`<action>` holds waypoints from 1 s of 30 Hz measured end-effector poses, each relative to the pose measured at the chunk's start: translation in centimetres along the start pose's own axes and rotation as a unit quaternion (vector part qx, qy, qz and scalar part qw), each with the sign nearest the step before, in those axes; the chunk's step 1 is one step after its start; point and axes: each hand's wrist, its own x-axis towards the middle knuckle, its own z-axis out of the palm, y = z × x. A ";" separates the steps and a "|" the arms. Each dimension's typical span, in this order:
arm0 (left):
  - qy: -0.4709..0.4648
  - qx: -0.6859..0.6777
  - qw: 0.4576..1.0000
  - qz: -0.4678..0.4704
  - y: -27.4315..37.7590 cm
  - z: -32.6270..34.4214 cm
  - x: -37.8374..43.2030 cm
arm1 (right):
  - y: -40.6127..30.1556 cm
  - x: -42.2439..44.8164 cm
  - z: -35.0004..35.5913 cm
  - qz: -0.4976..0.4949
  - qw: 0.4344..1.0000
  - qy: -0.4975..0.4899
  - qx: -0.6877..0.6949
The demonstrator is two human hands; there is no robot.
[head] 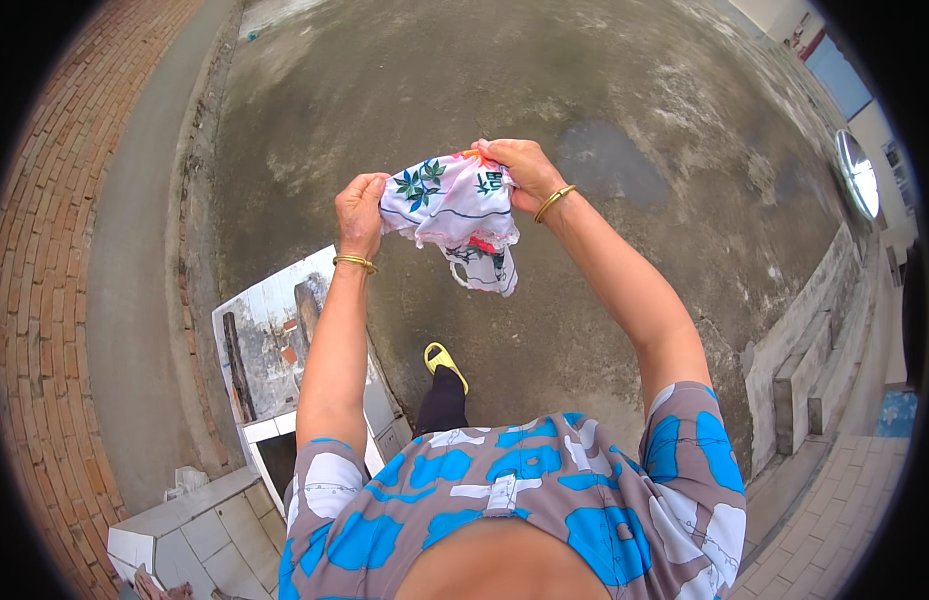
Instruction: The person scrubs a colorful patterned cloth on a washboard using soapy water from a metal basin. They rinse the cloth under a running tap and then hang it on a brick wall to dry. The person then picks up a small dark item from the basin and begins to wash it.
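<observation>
A white lace-trimmed cloth item (pixel 451 204) is stretched between my two hands over the concrete yard. It bears printed blue-green leaves, red and orange flower parts, and writing. My left hand (pixel 359 212) pinches its left edge. The upper right corner is gripped by my right hand (pixel 526 171), which is held slightly higher. Below the taut part a second lace-edged section hangs loose, with a narrow white loop at its left side. A gold-coloured bangle circles each wrist. The exact kind of fabric article cannot be told.
Under my left forearm stands a white-tiled structure (pixel 273 427) with dark charred pieces (pixel 239 367) on top. A brick wall (pixel 48 300) runs along the left. Concrete steps (pixel 802 390) rise at the right. My foot wears a yellow slipper (pixel 446 365) on the concrete ground (pixel 569 322).
</observation>
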 end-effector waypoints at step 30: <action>-0.078 0.328 0.940 -0.055 1.8 -11.2 60.3 | -12.5 65.1 5.8 -0.191 0.848 -0.250 -0.426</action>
